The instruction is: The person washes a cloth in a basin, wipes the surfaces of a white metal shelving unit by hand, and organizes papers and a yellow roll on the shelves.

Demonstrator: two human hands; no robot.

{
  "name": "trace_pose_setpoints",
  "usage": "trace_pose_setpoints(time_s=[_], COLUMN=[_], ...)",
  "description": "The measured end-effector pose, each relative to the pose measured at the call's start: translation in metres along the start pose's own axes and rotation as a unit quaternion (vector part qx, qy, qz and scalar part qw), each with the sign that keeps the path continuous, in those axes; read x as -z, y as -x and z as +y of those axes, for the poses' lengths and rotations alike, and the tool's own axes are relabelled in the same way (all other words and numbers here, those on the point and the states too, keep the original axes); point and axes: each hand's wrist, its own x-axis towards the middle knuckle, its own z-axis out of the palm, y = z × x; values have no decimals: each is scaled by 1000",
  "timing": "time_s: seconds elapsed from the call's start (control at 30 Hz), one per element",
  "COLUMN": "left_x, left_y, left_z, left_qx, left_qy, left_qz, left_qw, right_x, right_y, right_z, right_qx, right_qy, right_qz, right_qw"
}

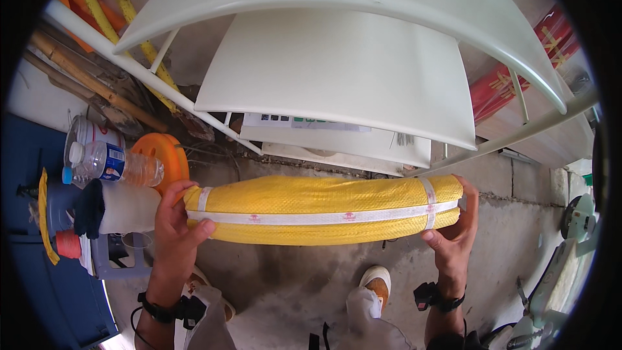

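I hold a long yellow woven bundle [324, 209] level in front of me, bound with white straps along its length and around each end. My left hand [173, 223] grips its left end, fingers wrapped over the front. At the other end my right hand [457, 232] clasps the bundle from behind and below. Both wrists wear black bands.
White moulded panels [337, 71] lean above and behind the bundle on a white tube frame [518, 133]. At left sit a plastic water bottle [110, 163], an orange disc [165, 155], bamboo poles [84, 78] and a blue container [39, 272]. Concrete floor [304, 285] lies below, with my shoes.
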Motion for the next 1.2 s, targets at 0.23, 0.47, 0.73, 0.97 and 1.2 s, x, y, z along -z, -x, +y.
trace_pose_setpoints(time_s=[0.23,0.47,0.73,0.97,1.2], left_x=[-23,-29,-27,-60,-58], left_y=[-22,-104,-148,-95,-124], left_z=[44,64,60,71,67], left_qx=[-138,-195,-193,-420,-436], left_qy=[4,59,-97,-484,-562], left_qz=[-15,-29,-51,145,94], left_qw=[990,979,975,754,697], right_x=[-22,-51,-50,-59,-77], right_y=[-38,-91,-121,-87,-124], right_z=[-51,-77,-72,-101,-76], right_qx=[159,189,72,244,362], right_qy=[81,86,278,601,625], right_qz=[57,69,70,137,37], right_qw=[982,976,955,749,691])
